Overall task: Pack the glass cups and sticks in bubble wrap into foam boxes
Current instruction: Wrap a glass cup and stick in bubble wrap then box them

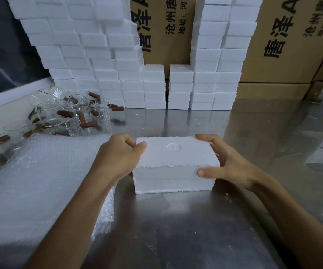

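Observation:
A white foam box (pixel 174 167) with its lid on stands on the steel table in front of me. My left hand (pixel 118 156) grips its left end, thumb on the lid's top corner. My right hand (pixel 226 162) holds the right end, fingers over the far edge and thumb pressed on the front side. A heap of clear glass cups (pixel 65 111) mixed with brown sticks (pixel 89 124) lies at the far left. A sheet of bubble wrap (pixel 40 181) is spread flat to the left of the box.
Stacked foam boxes (pixel 133 74) form a wall along the back of the steel table (pixel 195 230). Behind them stand cardboard cartons (pixel 273 45) with printed characters. Small foam crumbs lie scattered on the table.

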### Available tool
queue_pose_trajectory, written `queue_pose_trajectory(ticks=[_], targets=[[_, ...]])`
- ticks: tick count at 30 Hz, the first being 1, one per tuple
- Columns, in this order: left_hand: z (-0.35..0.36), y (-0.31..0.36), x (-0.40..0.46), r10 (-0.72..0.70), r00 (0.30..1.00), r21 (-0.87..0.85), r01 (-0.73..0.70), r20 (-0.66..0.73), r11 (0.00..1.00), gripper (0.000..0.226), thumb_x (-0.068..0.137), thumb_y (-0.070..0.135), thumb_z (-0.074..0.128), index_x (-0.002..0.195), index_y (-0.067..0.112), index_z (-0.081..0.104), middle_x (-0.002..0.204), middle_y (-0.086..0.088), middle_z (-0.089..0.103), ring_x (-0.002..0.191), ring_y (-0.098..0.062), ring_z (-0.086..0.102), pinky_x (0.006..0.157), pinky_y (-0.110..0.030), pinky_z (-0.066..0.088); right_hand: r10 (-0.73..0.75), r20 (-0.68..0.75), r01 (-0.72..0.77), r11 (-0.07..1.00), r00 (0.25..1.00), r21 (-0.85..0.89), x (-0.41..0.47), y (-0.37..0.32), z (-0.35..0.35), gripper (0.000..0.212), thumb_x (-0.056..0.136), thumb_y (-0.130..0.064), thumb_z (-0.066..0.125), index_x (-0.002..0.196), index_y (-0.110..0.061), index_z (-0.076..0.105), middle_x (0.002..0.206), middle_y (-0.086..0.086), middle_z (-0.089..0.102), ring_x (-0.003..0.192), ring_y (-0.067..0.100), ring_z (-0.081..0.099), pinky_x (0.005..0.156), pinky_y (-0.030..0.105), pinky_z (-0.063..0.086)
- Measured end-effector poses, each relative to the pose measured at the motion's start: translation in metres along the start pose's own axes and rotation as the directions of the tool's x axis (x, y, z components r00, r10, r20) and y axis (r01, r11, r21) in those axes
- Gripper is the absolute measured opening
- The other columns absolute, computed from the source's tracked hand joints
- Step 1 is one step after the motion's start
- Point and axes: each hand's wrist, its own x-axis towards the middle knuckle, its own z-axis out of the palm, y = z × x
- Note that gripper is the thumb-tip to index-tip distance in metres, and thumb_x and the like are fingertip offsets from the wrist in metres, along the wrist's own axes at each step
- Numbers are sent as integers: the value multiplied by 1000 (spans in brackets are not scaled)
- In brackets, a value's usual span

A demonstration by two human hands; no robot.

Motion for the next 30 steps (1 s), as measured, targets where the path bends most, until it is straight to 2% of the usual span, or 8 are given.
queue_pose_trajectory(ticks=[4,9,13,16,19,22,25,30], targets=[[-1,1,0,25,1000,42,-25,7,999,28,92,49,59,86,22,61,75,11,58,70,-6,55,56,-21,37,-38,7,38,999,999,14,2,4,-2,88,52,-36,93,130,-47,52,133,-7,60,123,13,58,102,37,51],[-4,-2,2,-17,999,-105,22,48,994,23,90,45,64,87,23,65,84,-2,71,71,-22,71,75,-41,59,-27,58,28,1000,998,-14,5,9,-6,97,53,-34,94,135,-52,45,133,-16,59,123,9,57,104,38,50],[-3,-3,2,-15,1000,-89,15,4,996,24,87,48,66,84,25,67,85,4,69,71,-15,68,68,-31,56,-27,83,32,998,996,-57,6,11,-8,99,55,-28,95,134,-56,43,128,-23,58,121,8,57,99,31,53],[-3,-4,4,-92,995,-259,100,43,961,27,83,43,74,83,17,70,74,-3,74,62,-21,71,74,-43,61,-66,22,68,995,998,-77,9,14,-5,96,53,-28,96,133,-53,47,129,-15,60,122,12,57,99,33,53],[-3,-2,3,-159,985,-406,169,59,898,27,80,34,79,83,9,72,71,-6,75,59,-22,68,70,-39,62,-94,-39,93,995,995,-28,10,18,-4,94,52,-18,97,128,-52,53,124,-12,67,115,11,63,89,25,56],[-2,10,-2,-200,975,-645,216,100,733,25,79,33,79,93,15,71,85,-7,77,66,-15,70,59,-31,56,-95,-149,106,992,984,68,9,16,-3,94,53,-5,97,129,-43,55,119,-7,71,107,11,67,82,23,56],[14,29,-15,-249,958,-757,267,142,596,70,66,51,82,123,28,49,115,-1,63,101,-21,63,76,-43,56,-105,-313,163,973,944,165,10,5,1,94,49,-12,94,131,-35,56,115,-4,72,100,10,70,76,23,58],[49,48,-34,-243,929,-912,337,280,235,92,63,39,87,136,33,31,117,-10,66,100,-32,69,77,-62,57,-182,-395,178,983,901,-47,13,-9,33,101,56,-31,97,141,-41,43,128,-12,58,108,11,63,86,30,59]])
